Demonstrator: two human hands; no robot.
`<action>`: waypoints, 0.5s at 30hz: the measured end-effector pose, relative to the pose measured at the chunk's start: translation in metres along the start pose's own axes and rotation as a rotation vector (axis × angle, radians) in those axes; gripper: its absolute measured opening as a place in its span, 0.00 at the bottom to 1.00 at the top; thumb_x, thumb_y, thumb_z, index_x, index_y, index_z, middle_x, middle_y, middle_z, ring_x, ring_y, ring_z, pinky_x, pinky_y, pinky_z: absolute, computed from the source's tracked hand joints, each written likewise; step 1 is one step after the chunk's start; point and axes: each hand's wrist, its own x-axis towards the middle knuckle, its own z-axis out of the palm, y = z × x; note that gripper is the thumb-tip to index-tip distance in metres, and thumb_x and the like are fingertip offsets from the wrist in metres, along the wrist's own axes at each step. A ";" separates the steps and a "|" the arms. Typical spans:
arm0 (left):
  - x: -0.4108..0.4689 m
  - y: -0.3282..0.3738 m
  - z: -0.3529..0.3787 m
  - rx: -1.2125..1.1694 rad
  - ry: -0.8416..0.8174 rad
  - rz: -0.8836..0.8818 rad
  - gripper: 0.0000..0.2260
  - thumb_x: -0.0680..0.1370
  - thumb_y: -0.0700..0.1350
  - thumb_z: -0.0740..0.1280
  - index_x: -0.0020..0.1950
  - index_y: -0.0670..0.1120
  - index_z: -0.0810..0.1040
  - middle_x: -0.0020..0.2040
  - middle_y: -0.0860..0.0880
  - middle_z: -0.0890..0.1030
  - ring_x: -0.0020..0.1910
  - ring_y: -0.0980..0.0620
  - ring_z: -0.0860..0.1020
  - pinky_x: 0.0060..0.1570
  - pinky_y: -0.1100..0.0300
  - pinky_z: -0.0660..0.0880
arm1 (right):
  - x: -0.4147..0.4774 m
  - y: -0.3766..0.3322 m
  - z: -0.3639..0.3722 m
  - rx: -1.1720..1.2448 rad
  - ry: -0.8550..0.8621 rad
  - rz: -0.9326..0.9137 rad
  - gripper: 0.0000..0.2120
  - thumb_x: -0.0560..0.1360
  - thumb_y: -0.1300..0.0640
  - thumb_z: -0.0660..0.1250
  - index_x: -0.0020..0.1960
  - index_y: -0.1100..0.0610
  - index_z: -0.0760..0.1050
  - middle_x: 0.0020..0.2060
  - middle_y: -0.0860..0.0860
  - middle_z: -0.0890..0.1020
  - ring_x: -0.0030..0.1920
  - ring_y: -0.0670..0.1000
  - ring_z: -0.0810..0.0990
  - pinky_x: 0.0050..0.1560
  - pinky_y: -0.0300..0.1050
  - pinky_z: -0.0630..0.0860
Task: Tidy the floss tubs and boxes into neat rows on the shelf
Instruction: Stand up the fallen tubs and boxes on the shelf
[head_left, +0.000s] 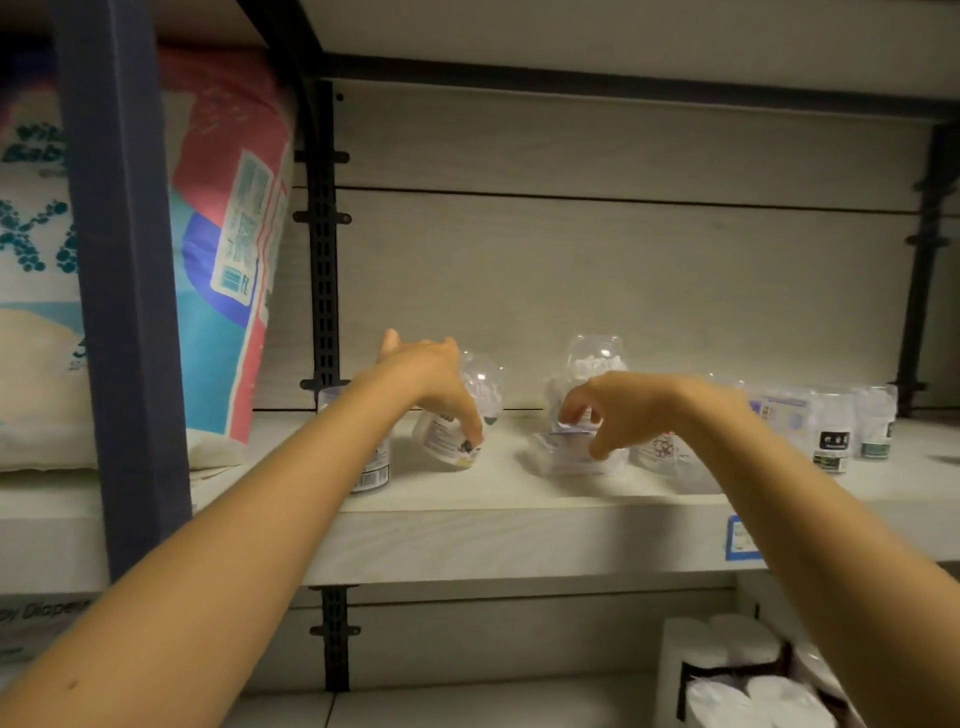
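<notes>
Clear floss tubs and boxes stand loosely on the pale shelf (467, 509). My left hand (434, 382) grips a tilted floss tub (449, 441) from above, its base lifted toward me. Another tub (373, 475) stands upright, partly hidden behind my left forearm. My right hand (628, 410) pinches a low clear floss box (566, 460) between thumb and fingers. A tall clear tub (595, 361) rises behind that box, and a tub (662, 449) sits under my right wrist. Further right stand a flat box (779, 408) and two labelled tubs (832, 439) (878, 426).
A large diaper pack (228, 234) fills the neighbouring bay on the left, behind a dark blue upright post (122, 291). A blue price tag (740, 538) hangs on the shelf's front edge. White rolls (727, 670) sit on the shelf below at right.
</notes>
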 end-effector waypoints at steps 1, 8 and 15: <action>0.001 0.000 -0.002 0.010 -0.016 -0.005 0.37 0.63 0.65 0.72 0.63 0.45 0.66 0.55 0.47 0.76 0.59 0.45 0.71 0.66 0.49 0.54 | 0.003 0.000 0.002 -0.021 -0.044 -0.012 0.26 0.70 0.59 0.68 0.67 0.54 0.69 0.64 0.51 0.74 0.60 0.52 0.73 0.62 0.44 0.70; 0.004 -0.015 -0.007 0.107 -0.060 -0.059 0.29 0.59 0.69 0.71 0.43 0.47 0.69 0.49 0.48 0.77 0.55 0.46 0.73 0.66 0.47 0.53 | 0.017 0.005 0.003 -0.049 -0.099 -0.051 0.32 0.66 0.50 0.74 0.67 0.54 0.69 0.63 0.49 0.75 0.60 0.52 0.73 0.63 0.46 0.70; -0.009 -0.018 -0.015 0.124 0.081 -0.084 0.42 0.59 0.71 0.69 0.64 0.47 0.68 0.64 0.46 0.73 0.65 0.45 0.66 0.66 0.49 0.56 | 0.003 0.004 0.000 0.056 0.118 -0.068 0.33 0.62 0.45 0.76 0.63 0.53 0.69 0.57 0.49 0.75 0.53 0.51 0.75 0.57 0.46 0.74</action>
